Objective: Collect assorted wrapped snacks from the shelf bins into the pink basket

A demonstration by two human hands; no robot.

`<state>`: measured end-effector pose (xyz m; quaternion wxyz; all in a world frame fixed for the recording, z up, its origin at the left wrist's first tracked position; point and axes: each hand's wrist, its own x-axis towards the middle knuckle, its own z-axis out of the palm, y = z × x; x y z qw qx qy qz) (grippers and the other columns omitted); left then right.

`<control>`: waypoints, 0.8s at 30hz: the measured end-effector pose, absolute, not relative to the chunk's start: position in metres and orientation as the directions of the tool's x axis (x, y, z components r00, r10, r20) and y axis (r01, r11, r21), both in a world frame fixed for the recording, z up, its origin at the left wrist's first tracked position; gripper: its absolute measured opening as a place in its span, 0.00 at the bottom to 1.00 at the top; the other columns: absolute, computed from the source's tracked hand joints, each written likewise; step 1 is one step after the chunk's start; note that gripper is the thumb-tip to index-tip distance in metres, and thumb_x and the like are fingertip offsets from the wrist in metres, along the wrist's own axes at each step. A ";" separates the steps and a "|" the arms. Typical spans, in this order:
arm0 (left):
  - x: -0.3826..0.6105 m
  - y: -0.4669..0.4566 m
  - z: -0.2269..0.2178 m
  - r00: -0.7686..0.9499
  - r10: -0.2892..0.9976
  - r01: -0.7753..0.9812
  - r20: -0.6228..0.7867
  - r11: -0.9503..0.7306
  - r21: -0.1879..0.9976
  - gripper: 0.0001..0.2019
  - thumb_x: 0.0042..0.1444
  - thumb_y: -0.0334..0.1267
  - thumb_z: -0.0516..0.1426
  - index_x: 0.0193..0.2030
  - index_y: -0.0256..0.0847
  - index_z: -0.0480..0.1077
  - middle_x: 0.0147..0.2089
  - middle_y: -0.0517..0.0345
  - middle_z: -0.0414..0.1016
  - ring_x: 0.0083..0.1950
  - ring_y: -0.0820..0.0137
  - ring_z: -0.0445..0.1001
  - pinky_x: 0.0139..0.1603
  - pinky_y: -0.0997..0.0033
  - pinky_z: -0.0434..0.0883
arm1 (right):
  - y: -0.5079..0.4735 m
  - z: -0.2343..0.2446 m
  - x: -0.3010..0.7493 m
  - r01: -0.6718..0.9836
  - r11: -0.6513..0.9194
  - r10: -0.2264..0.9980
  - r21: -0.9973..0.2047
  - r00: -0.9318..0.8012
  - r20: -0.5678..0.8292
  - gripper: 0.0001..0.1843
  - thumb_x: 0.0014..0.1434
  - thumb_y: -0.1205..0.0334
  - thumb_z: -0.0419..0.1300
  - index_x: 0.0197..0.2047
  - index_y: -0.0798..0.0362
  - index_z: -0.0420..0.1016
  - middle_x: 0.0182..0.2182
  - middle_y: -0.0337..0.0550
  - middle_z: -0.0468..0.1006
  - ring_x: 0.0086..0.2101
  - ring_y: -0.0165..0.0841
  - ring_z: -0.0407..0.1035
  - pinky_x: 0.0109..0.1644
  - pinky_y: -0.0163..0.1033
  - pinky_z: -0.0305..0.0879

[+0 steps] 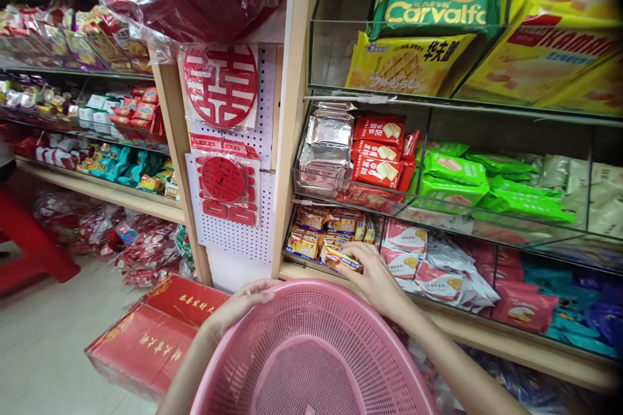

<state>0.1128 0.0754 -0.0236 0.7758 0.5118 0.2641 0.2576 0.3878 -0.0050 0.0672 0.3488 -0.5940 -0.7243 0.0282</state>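
Observation:
My left hand point(241, 303) grips the far left rim of a pink plastic basket point(311, 353) held low in front of me. My right hand point(372, 275) reaches over the basket into the lowest glass bin of the shelf, its fingers closed on a small orange snack packet point(341, 259). More of the same orange packets point(316, 233) are piled in that bin's left compartment. White and red snack packets point(413, 259) fill the compartment to the right of my hand.
Glass-fronted bins above hold silver packs point(327, 149), red packs point(379, 155) and green packs point(457, 175); biscuit boxes point(438, 6) sit on top. Red paper decorations point(221, 84) hang on a pegboard. Red boxes point(156, 330) lie on the floor, a red stool point(29, 239) stands left.

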 end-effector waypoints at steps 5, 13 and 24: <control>0.112 0.073 -0.023 0.735 0.663 -0.156 -0.142 0.369 0.916 0.19 0.50 0.36 0.62 0.51 0.40 0.72 0.46 0.52 0.78 0.45 0.62 0.74 0.51 0.62 0.65 | -0.005 0.067 0.388 0.809 0.318 0.887 -0.493 -0.071 0.456 0.06 0.60 0.59 0.56 0.40 0.51 0.69 0.42 0.46 0.70 0.43 0.39 0.65 0.49 0.47 0.60; 0.113 0.072 -0.023 0.727 0.671 -0.179 -0.144 0.388 0.904 0.16 0.49 0.35 0.63 0.46 0.38 0.73 0.42 0.53 0.78 0.41 0.64 0.74 0.47 0.64 0.67 | -0.004 0.063 0.393 0.789 0.309 0.907 -0.530 -0.078 0.413 0.09 0.60 0.55 0.52 0.41 0.50 0.65 0.40 0.45 0.71 0.43 0.39 0.66 0.47 0.44 0.60; 0.115 0.072 -0.024 0.733 0.663 -0.177 -0.149 0.397 0.901 0.18 0.50 0.33 0.62 0.49 0.37 0.72 0.41 0.51 0.78 0.41 0.65 0.75 0.46 0.65 0.67 | 0.000 0.076 0.397 0.798 0.243 0.947 -0.552 -0.071 0.314 0.10 0.57 0.54 0.53 0.40 0.49 0.63 0.37 0.41 0.73 0.38 0.37 0.67 0.43 0.42 0.60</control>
